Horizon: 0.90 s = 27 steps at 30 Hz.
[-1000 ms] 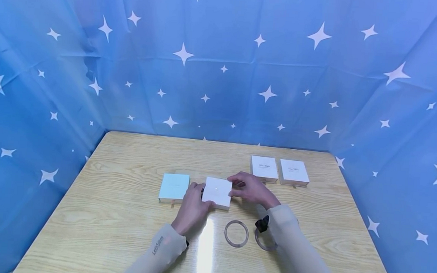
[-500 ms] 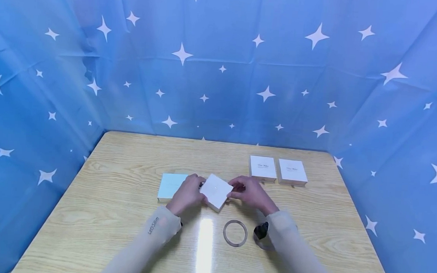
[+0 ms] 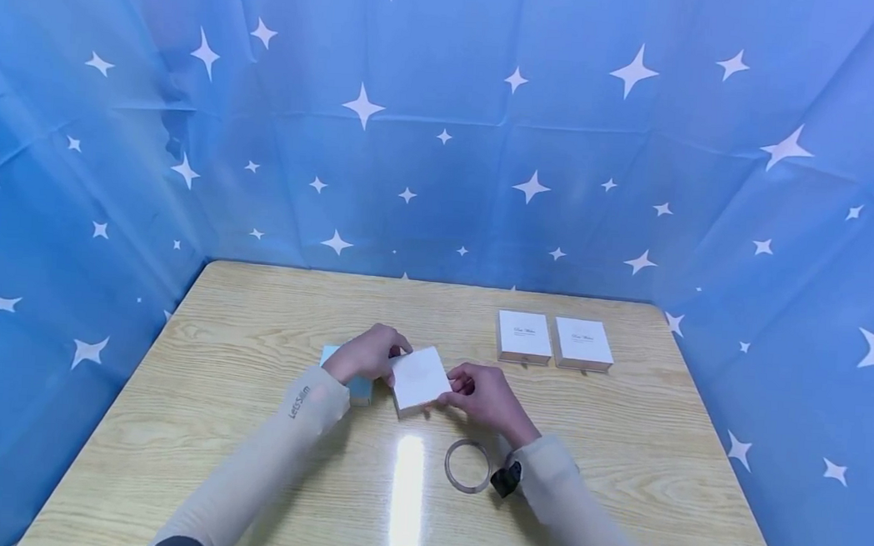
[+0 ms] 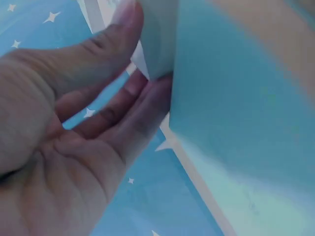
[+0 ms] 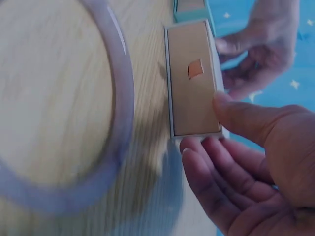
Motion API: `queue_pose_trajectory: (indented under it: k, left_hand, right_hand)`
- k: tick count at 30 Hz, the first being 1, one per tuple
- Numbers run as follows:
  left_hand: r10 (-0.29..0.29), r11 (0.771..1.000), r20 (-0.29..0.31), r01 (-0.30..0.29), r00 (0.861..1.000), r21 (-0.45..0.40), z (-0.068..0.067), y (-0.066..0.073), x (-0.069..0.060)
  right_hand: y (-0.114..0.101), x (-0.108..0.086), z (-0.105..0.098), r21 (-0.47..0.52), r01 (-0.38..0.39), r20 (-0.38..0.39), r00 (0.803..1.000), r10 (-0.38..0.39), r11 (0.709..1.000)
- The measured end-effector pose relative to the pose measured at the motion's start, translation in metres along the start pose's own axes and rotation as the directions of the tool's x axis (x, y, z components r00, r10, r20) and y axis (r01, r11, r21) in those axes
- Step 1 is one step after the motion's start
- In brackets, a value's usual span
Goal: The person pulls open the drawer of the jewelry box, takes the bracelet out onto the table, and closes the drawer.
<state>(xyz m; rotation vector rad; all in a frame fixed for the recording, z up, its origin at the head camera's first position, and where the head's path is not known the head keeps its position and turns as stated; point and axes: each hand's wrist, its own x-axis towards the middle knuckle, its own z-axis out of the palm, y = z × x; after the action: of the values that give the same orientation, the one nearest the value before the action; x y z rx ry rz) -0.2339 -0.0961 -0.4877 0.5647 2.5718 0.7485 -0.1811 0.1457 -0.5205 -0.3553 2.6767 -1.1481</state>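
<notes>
Pinching the white box [image 3: 420, 378], the left grip [image 3: 373, 354] and right grip [image 3: 485, 397] have turned it askew since 1 second ago, bringing it nearer the blue box [image 3: 360, 392], which the left grip now partly covers.

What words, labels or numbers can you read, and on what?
"Let'sSlim": on the left sleeve.
Left white box at the back: dark script, too small to read.
Right white box at the back: dark script, too small to read.
Light-blue box: nothing readable.
Held white box: nothing readable.
</notes>
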Motion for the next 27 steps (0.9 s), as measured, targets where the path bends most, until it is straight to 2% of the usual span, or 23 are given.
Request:
queue_pose_trajectory:
  k: [3, 9, 22, 27]
  left_hand:
    - [0.036, 0.999, 0.037, -0.037, 0.999, 0.028, -0.007, -0.003, 0.006]
    - [0.067, 0.996, 0.083, -0.071, 0.994, 0.055, -0.017, -0.007, 0.014]
    - [0.052, 0.997, 0.127, -0.058, 0.991, 0.045, -0.024, -0.008, 0.017]
    - [0.034, 0.997, 0.127, -0.043, 0.991, 0.064, -0.024, -0.007, 0.015]
  right_hand:
    - [-0.007, -0.003, 0.005, -0.001, -0.028, -0.020, 0.999, 0.028, 1.000]
    - [-0.016, -0.007, 0.014, 0.033, -0.065, -0.041, 0.997, 0.066, 0.997]
    - [-0.023, -0.012, 0.020, 0.117, -0.129, -0.008, 0.991, 0.131, 0.985]
    - [-0.023, -0.012, 0.017, 0.110, -0.136, 0.015, 0.991, 0.135, 0.985]
